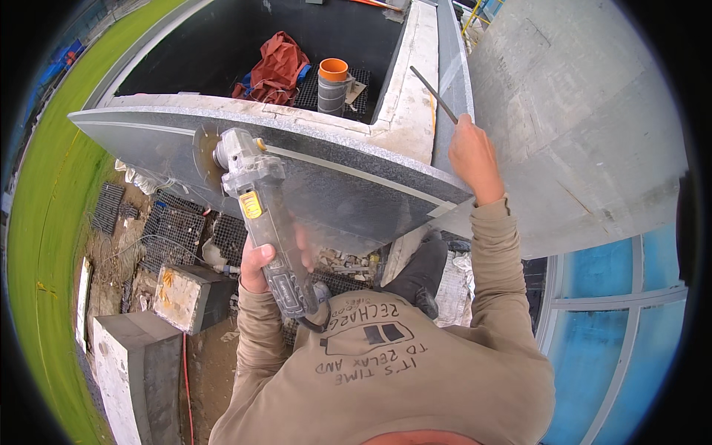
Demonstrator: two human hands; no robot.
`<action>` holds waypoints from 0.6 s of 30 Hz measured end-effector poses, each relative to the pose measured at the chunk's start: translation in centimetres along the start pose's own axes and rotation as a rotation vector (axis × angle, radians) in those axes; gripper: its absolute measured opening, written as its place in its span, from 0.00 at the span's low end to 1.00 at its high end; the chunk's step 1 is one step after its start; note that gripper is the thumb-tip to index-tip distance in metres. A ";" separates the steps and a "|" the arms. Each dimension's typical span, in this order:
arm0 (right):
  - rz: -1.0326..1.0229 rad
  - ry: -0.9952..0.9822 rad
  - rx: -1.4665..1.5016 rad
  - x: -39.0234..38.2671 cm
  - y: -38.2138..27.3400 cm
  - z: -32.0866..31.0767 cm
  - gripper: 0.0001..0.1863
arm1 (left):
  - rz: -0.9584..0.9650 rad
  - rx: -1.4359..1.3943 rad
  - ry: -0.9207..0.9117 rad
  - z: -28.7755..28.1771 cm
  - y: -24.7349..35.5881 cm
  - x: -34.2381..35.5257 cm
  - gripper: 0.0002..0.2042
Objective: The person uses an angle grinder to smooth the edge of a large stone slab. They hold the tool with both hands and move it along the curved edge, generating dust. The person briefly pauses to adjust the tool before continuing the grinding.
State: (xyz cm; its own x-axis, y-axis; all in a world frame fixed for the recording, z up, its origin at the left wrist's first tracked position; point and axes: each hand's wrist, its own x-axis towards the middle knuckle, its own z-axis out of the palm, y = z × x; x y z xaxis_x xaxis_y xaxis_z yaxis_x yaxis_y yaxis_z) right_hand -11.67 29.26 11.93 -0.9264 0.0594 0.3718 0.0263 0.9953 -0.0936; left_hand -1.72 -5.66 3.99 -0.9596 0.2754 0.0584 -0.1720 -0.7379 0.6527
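My left hand (258, 265) is wrapped round the body of a dusty angle grinder (259, 200), which points up and away from me. Its round cutting disc (205, 156) overlaps the face of a dark grey stone slab (334, 194); whether they touch I cannot tell. Pale strips run along the slab, and its speckled top edge lies along a white wall. In my closed right hand (475, 159) is a thin dark rod (434, 95), raised beyond the slab's right end and slanting up to the left.
Behind the slab, a dark-walled pit holds an orange-topped grey pipe (332, 87) and a crumpled red sheet (278, 67). A grey wall (586, 126) rises at right, above blue panes (593, 274). Concrete blocks (137, 371), black grids and rubble lie at lower left.
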 end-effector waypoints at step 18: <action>-0.249 -0.060 0.233 3.7 -3.0 0.9 0.20 | -0.118 0.310 -0.111 1.5 0.0 0.7 0.28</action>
State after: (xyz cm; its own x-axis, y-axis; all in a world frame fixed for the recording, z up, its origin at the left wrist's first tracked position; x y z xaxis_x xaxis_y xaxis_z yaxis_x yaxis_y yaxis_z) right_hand -15.49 26.42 12.80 -0.9143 -0.1944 0.3553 -0.2833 0.9339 -0.2181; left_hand -2.08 -4.55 5.12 -0.9041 0.4255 0.0399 -0.1877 -0.4792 0.8574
